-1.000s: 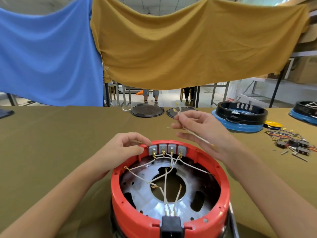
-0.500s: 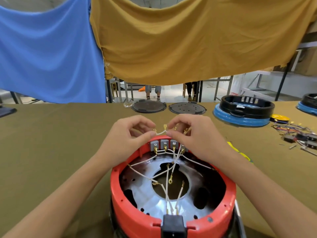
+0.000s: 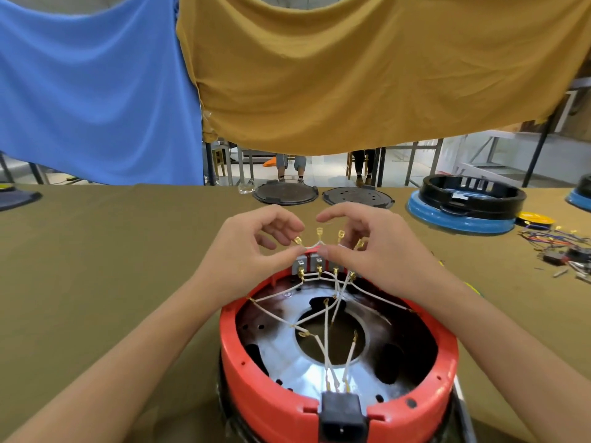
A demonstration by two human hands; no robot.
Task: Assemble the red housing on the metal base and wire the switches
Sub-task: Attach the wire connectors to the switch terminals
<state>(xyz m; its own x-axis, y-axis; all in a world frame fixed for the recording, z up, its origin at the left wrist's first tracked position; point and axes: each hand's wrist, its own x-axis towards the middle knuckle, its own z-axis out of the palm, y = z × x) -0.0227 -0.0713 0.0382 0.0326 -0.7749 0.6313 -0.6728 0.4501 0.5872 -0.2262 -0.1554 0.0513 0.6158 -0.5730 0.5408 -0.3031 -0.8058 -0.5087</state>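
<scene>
Left hand and right hand, thumb and forefinger pinched on a white jumper wire above the red housing. Olive table beneath; blue and mustard cloths hung behind.

Both hands, left and right, pinch a white wire (brass terminals) above the red housing.

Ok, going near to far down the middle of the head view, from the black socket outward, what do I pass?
black socket → metal base → grey switches → left hand and right hand pinching the white jumper wire → black round plates → yellow cloth
</scene>
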